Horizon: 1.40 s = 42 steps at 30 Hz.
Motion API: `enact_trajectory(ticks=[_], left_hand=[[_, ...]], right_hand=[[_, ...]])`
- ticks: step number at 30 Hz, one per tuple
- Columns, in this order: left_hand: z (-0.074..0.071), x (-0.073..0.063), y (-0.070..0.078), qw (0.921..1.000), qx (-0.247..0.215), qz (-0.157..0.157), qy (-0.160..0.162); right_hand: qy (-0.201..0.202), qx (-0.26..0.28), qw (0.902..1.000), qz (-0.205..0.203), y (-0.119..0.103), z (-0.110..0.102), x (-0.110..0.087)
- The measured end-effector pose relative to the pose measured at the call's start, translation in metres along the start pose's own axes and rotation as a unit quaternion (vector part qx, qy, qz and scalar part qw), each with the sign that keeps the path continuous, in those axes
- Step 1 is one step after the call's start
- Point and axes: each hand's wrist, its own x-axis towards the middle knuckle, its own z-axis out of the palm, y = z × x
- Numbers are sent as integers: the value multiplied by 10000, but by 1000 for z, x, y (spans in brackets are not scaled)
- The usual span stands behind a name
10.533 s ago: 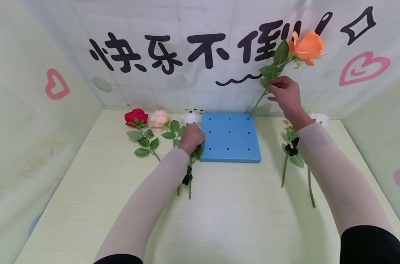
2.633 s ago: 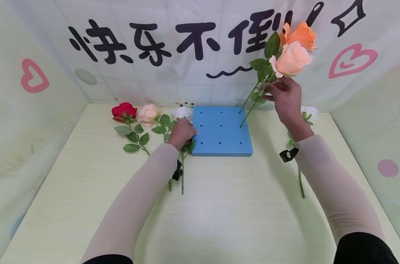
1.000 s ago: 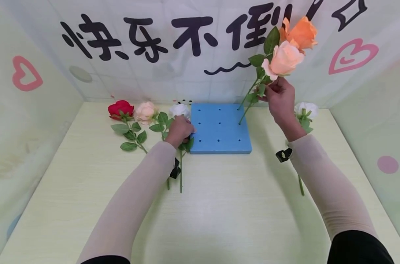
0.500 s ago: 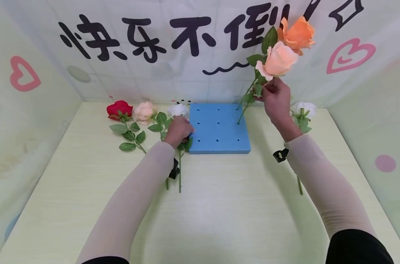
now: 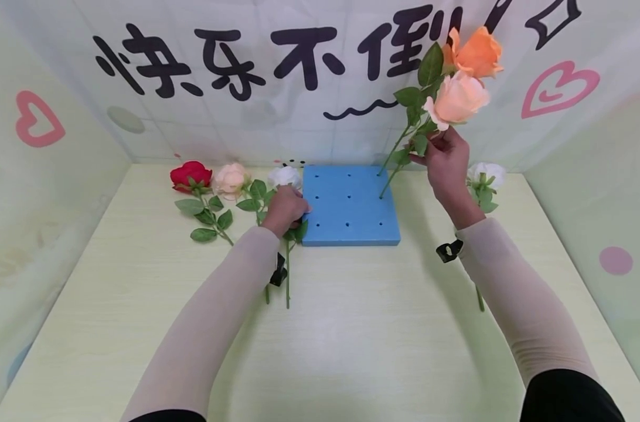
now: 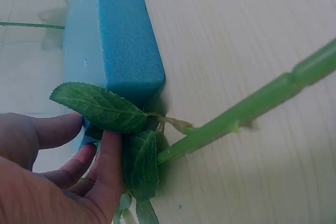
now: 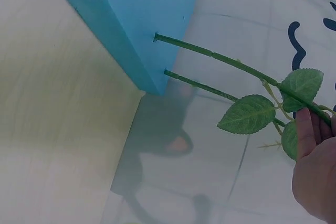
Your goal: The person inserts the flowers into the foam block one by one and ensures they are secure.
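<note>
In the head view, my right hand (image 5: 445, 164) pinches the stem of a light pink artificial rose (image 5: 459, 99). This stem's lower end sits in the middle hole of the right column of a blue foam block (image 5: 333, 214). Behind it an orange rose (image 5: 477, 54) leans right, its stem in the block's back right hole. Both green stems (image 7: 210, 52) enter the foam in the right wrist view. My left hand (image 5: 286, 210) holds the block's left edge, thumb and fingers at its corner in the left wrist view. A leafy stem (image 6: 236, 119) passes just beside that hand.
Left of the block lie a red rose (image 5: 190, 176), a pale peach flower (image 5: 231, 179) and a white flower (image 5: 284, 177), partly covered by the left arm. Another white flower (image 5: 486, 174) lies at right, behind the right forearm. A printed cloth wall (image 5: 309, 140) stands behind the block.
The right hand let go of the orange rose, took the light pink rose from the right side and set its stem in the block. Lately its bloom tilted slightly right. The left hand stayed at the block.
</note>
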Motion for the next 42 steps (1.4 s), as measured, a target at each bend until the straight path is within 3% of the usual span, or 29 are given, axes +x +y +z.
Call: enact_trajectory(ticks=[12,16,36,42], left_hand=[[-1,3,-1,10000,22,-11,-26],[-3,3,0,10000,17,-10,-27],[-1,0,-1,10000,27,-17,-15],[-1,1,-3,10000,36,44,7]], right_hand=[[478,298,9984,107,8,-19,-3],[454,431,9980,103,7,-23,-3],[739,176,9965,344,10,-21,-3],[622,-90,9974,348,6,-24,-5]])
